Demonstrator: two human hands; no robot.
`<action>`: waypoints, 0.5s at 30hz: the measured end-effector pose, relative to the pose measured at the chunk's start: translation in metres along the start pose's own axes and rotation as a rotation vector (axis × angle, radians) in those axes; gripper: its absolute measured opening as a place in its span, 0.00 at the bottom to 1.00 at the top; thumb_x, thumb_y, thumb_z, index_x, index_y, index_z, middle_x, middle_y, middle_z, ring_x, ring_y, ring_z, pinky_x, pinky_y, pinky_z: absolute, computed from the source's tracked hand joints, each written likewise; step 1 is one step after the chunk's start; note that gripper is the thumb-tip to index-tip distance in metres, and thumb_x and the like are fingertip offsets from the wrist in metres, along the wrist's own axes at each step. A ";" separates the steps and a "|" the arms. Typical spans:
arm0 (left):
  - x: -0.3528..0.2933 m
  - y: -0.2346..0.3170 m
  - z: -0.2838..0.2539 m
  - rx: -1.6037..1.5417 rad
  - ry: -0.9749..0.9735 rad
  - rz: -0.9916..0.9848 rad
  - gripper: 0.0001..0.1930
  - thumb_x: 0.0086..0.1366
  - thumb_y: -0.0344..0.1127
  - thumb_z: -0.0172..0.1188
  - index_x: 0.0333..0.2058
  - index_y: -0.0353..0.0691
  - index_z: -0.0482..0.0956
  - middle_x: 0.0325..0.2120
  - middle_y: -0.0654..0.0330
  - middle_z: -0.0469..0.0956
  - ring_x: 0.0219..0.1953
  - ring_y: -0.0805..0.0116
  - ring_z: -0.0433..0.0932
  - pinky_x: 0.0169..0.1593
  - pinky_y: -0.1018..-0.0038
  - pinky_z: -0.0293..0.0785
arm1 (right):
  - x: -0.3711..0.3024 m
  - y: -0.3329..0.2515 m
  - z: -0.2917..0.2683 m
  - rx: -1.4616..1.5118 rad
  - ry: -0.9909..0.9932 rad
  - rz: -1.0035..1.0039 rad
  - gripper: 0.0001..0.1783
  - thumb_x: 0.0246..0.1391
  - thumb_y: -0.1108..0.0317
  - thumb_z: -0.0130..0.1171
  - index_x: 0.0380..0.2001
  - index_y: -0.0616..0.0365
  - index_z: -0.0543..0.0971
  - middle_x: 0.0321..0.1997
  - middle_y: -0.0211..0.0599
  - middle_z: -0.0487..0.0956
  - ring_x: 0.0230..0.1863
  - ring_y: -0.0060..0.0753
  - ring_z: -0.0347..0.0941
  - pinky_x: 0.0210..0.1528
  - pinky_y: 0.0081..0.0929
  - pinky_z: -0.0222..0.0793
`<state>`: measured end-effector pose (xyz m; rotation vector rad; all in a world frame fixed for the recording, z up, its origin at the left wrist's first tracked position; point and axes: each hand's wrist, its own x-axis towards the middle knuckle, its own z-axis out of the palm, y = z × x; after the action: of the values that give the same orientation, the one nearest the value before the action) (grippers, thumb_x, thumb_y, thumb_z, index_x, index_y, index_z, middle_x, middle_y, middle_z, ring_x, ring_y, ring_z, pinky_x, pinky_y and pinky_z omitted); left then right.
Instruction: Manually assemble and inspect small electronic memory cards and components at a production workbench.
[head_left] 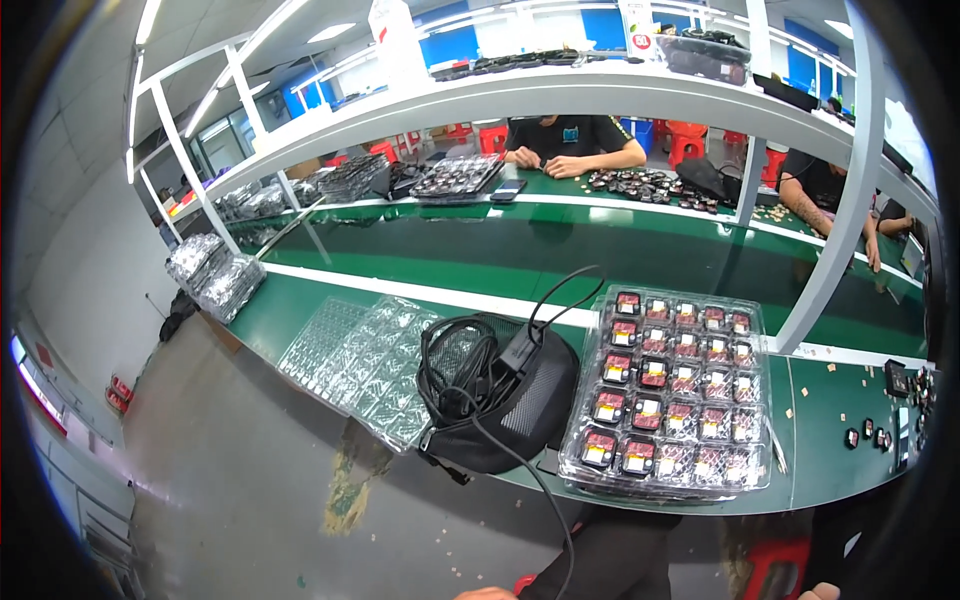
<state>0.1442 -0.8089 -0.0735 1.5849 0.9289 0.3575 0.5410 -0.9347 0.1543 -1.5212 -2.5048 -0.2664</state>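
Lying near bench edge (812,507), filled tray (665,488)

Left hand (487,594), right hand (822,592): mostly cut off, lower edge. Black bag (535,405) partly hidden under coiled cable (488,352). Pack labels (648,413) too small.

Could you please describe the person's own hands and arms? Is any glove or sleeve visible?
Only small slivers show at the lower edge: the left hand and, apparently, the right hand. No glove is visible on either. No sleeve can be made out, and too little shows to tell markings.
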 end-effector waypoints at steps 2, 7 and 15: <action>-0.022 0.010 0.006 -0.017 0.033 -0.050 0.09 0.67 0.32 0.58 0.43 0.36 0.81 0.40 0.54 0.80 0.43 0.62 0.79 0.50 0.67 0.75 | -0.021 -0.010 0.008 0.136 -0.022 0.175 0.15 0.46 0.82 0.57 0.41 0.68 0.78 0.19 0.37 0.67 0.18 0.39 0.64 0.23 0.37 0.60; -0.064 0.008 0.037 -0.178 0.313 -0.268 0.09 0.70 0.32 0.58 0.45 0.37 0.81 0.42 0.58 0.81 0.45 0.70 0.78 0.52 0.72 0.74 | -0.035 -0.021 0.085 0.389 -0.005 0.382 0.17 0.47 0.81 0.58 0.43 0.64 0.79 0.21 0.42 0.72 0.21 0.47 0.70 0.27 0.41 0.65; 0.019 0.014 0.058 -0.367 0.261 0.002 0.09 0.69 0.28 0.58 0.46 0.35 0.80 0.39 0.59 0.82 0.44 0.69 0.80 0.53 0.73 0.74 | -0.003 -0.035 0.106 0.368 0.220 0.502 0.16 0.51 0.78 0.59 0.46 0.62 0.80 0.28 0.45 0.76 0.30 0.51 0.75 0.35 0.41 0.71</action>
<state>0.2013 -0.8346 -0.0802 1.2199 0.9938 0.7078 0.5032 -0.9261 0.0493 -1.7718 -1.8041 0.0975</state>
